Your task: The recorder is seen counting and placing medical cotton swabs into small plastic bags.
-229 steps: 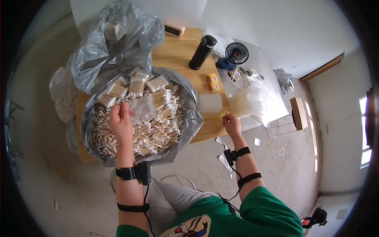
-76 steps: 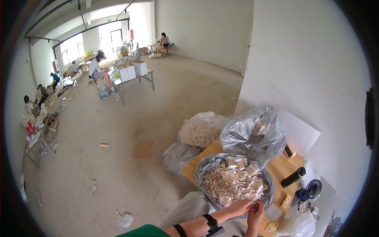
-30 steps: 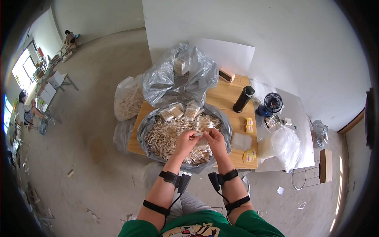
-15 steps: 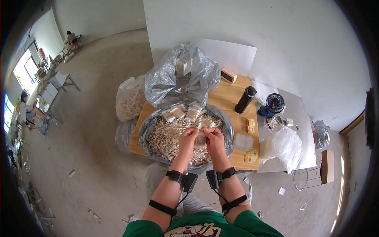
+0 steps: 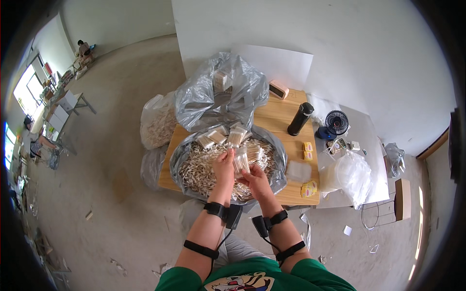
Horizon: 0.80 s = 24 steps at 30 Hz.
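Note:
A small clear packet of cotton swabs (image 5: 241, 160) is held upright between my two hands, its swabs lined up side by side. My left hand (image 5: 224, 168) grips its left edge near the top, with fingers closed. At the lower right corner my right hand (image 5: 254, 180) pinches it. Beneath lies a heap of loose cotton swabs (image 5: 196, 167) in a wide container lined with a grey plastic bag (image 5: 280, 150). Several filled swab packets (image 5: 236, 136) rest on the heap's far side.
Behind the heap stands an open grey bag (image 5: 194, 104) with packets inside. On the wooden table (image 5: 276, 114) are a black bottle (image 5: 301, 119), a pink clock-like box (image 5: 278, 89), yellow packs (image 5: 307, 151) and a clear tray (image 5: 298, 170). A small fan (image 5: 336, 123) stands right.
The packet has turned and risen into clearer view. My right hand has slid down to its lower corner, while my left hand has shifted slightly left and stays on its edge.

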Available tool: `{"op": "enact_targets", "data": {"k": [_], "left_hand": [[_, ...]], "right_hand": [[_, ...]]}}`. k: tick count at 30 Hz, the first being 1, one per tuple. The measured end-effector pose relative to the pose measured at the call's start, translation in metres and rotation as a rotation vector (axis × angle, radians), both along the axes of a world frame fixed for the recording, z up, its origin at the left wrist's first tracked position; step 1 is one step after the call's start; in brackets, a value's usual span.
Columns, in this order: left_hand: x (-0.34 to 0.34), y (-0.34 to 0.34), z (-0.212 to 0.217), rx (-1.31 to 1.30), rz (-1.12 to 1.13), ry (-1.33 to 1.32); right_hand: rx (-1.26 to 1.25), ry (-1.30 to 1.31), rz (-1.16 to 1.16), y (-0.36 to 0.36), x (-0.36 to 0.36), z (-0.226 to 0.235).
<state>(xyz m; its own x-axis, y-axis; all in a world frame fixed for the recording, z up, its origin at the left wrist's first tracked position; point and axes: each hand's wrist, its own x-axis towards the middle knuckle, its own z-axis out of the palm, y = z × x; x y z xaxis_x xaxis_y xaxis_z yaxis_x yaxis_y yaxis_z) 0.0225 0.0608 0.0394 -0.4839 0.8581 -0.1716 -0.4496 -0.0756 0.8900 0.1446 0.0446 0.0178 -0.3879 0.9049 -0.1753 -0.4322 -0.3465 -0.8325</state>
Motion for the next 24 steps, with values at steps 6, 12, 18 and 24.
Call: {"op": "enact_targets", "data": {"k": [6, 12, 18, 24], "left_hand": [[-0.011, -0.009, -0.005, -0.047, -0.062, 0.113], [-0.011, -0.012, 0.007, 0.057, -0.153, 0.905], [-0.010, -0.022, -0.002, 0.005, -0.047, 1.012], [0.002, -0.029, -0.012, 0.007, 0.076, 1.105]], "right_hand": [[-0.067, -0.007, -0.185, 0.007, 0.015, -0.005], [0.032, -0.070, -0.060, 0.005, 0.025, 0.002], [-0.105, -0.104, -0.237, -0.013, 0.017, -0.001], [-0.072, -0.107, -0.325, -0.008, 0.002, -0.024]]}}
